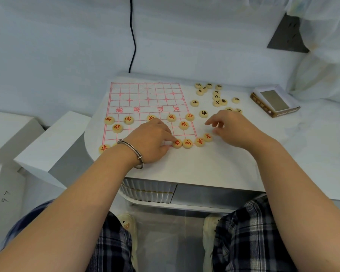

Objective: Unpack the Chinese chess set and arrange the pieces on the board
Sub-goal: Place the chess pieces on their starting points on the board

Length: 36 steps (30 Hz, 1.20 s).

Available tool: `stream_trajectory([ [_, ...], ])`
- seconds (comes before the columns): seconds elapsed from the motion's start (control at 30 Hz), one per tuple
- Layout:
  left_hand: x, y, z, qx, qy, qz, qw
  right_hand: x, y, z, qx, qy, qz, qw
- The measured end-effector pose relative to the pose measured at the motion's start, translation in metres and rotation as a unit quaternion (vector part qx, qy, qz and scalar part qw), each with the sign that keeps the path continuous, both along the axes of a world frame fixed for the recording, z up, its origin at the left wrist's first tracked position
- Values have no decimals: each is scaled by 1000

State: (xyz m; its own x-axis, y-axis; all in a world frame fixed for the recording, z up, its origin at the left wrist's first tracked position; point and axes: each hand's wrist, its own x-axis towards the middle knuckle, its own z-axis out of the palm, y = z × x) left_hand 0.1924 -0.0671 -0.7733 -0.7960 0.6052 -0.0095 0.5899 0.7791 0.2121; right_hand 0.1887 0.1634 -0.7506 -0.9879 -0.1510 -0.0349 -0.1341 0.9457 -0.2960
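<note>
From the head view, the paper board (145, 99) with its red grid lay flat on the white worktop (204, 165), towards its left side. Red pieces (129, 120) stood on the near half: a row of five across, two more just nearer, and others along the near edge. The left hand (151, 142), a metal bangle (132, 152) on its wrist, reached over that near edge with its forefinger stretched to touch a red piece (177, 143), its grip not closed round anything. Beside that piece, to the right, two more sat touching in a line, and a fourth (207, 137) lay just off the board's corner. The right hand (236, 128) hung above the worktop near it, grip released, fingers loosely bent, nothing in them. Black pieces (216, 97) lay scattered right of the board, with the open box (275, 101) further right.
</note>
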Motion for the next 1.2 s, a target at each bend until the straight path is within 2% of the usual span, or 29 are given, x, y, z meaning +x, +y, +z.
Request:
stream_trajectory([
  [0.1, -1, 2, 0, 7, 2, -1, 1000, 2, -4, -5, 21, -37, 10, 999],
  [0.23, -1, 2, 3, 13, 4, 10, 1000, -1, -5, -10, 58, -42, 19, 997],
  [0.37, -5, -9, 9, 14, 5, 49, 999, -7, -17, -5, 26, 46, -23, 998],
  [0.47, -9, -21, 12, 9, -2, 85, 996, -1, -48, 0, -38, 89, 27, 995],
  [0.53, -10, -29, 12, 4, -3, 101, 995, 4, -70, -2, -55, 77, 84, 992],
  [0.67, -7, -37, 12, 3, -10, 105, 994, 3, -90, -18, 8, 48, 145, 988],
  [1.0, -3, -40, 9, -3, -11, 92, 996, 2, -95, -26, 49, 27, 159, 986],
  [1.2, -6, -33, 3, -4, -2, 80, 997, 2, -90, -23, 37, 16, 149, 988],
])
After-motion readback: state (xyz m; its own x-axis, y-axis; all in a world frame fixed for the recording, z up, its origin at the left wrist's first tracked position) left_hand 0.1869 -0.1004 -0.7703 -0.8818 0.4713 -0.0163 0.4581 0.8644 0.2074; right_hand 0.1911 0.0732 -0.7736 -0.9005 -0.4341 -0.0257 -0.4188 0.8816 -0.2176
